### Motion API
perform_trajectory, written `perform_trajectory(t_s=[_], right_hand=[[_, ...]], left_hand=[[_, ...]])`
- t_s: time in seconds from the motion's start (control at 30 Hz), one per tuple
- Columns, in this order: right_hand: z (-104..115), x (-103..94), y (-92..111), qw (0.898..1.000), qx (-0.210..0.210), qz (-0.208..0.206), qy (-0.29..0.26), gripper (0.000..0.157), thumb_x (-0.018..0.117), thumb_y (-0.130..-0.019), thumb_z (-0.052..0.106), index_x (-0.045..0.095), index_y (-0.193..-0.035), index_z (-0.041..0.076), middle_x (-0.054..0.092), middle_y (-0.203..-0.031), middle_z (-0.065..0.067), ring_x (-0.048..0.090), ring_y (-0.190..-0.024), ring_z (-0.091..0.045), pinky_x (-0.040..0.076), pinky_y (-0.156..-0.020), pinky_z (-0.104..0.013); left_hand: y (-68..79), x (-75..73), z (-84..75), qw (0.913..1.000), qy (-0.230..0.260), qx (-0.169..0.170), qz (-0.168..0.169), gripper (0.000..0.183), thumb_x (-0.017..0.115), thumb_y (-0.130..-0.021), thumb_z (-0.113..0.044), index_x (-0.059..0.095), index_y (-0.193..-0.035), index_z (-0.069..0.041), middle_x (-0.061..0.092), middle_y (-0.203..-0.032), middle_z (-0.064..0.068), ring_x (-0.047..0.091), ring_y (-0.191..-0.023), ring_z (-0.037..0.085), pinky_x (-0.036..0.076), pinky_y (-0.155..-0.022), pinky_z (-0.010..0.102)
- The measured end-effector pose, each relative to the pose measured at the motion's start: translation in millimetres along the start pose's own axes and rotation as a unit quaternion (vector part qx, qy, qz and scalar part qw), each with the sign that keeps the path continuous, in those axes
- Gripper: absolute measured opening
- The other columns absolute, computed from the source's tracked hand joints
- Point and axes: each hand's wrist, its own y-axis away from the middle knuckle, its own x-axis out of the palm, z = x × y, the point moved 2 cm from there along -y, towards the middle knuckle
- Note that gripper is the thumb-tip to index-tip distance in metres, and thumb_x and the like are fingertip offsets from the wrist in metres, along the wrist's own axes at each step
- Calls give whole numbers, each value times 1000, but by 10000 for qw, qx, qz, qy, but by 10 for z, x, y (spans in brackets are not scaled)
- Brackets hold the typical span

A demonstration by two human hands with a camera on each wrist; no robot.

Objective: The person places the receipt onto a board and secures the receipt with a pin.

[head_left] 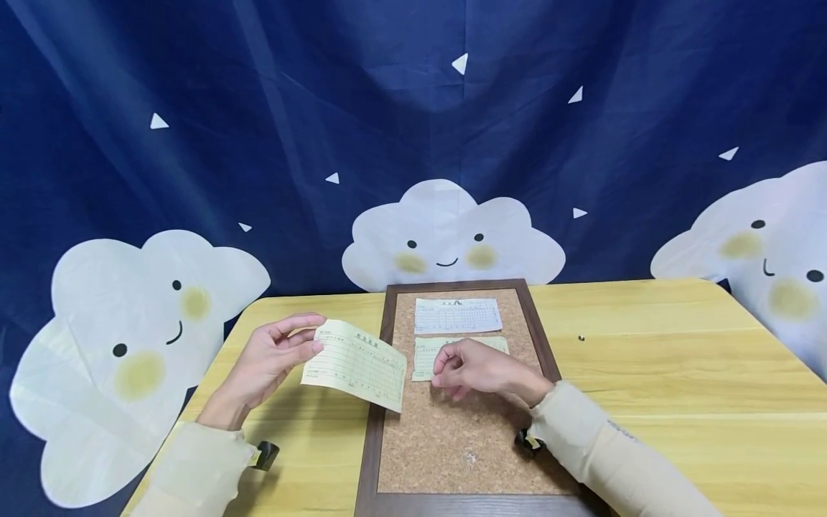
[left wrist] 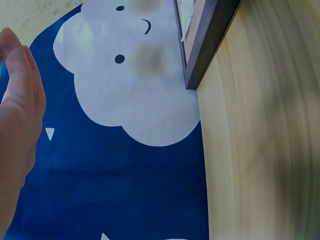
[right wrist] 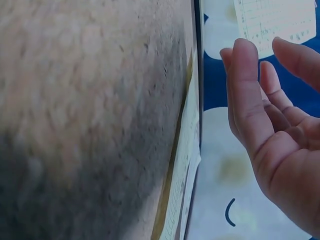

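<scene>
My left hand (head_left: 271, 362) pinches a pale yellow printed form slip (head_left: 358, 362) by its left edge, thumb in front. The slip's right end overlaps the left frame of a cork board (head_left: 439, 452). Over the board is my right hand (head_left: 478, 368), fingers loosely bent. In the right wrist view its thumb and index finger (right wrist: 246, 70) are apart, with nothing between them. Behind that hand, a second yellow slip (head_left: 423, 353) lies against the cork, partly covered. A white slip (head_left: 457, 316) is just above it, with a small dark spot at its top edge.
The board's dark wooden frame (head_left: 372, 459) stands on a yellow wood-grain table (head_left: 646, 388). To its right lies a tiny dark metallic piece (head_left: 581, 337). A navy curtain (head_left: 400, 86) with white clouds hangs behind the table.
</scene>
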Motion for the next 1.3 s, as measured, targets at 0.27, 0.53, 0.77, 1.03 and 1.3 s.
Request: perform_trajectory(t_s=[0.27, 0.53, 0.77, 1.03, 1.3], right_hand=[[-1, 47, -38, 9994, 39, 12, -338, 12, 67, -92, 2, 58, -98, -5, 65, -85, -15, 62, -70, -17, 60, -70, -37], [3, 81, -61, 9982, 34, -11, -605, 14, 64, -94, -1, 55, -102, -7, 65, -89, -20, 62, -71, -19, 59, -71, -38], [-4, 124, -79, 9956, 120, -147, -918, 15, 65, -93, -2, 54, -102, -6, 65, -87, -19, 61, -70, -18, 59, -70, -36], [0, 153, -104, 9927, 182, -272, -1158, 14, 66, -92, -3, 55, -100, -6, 64, -87, -20, 63, -69, -19, 59, -67, -33], [11, 209, -117, 9929, 260, -341, -1110, 14, 68, -91, -2, 57, -99, -5, 63, -81, -13, 63, -66, -17, 59, -65, -33]], left_hand=[[-12, 65, 9, 9999, -133, 4, -53, 36, 65, -87, 15, 72, -113, -9, 66, -117, 1, 66, -97, 9, 54, -83, 21], [-32, 125, 7, 9997, -222, -48, -111, 35, 66, -88, 14, 71, -114, -9, 66, -115, 1, 65, -97, 9, 54, -83, 21], [-41, 173, 17, 9998, -172, -29, -71, 35, 67, -87, 14, 71, -114, -8, 64, -118, 2, 65, -99, 9, 54, -83, 21], [-35, 200, 18, 9996, -275, -36, -93, 34, 67, -87, 13, 71, -111, -10, 63, -120, 1, 65, -100, 8, 53, -84, 20], [-36, 228, 7, 9994, -324, -100, -117, 33, 67, -87, 12, 70, -113, -9, 63, -122, 2, 64, -101, 9, 53, -84, 21]])
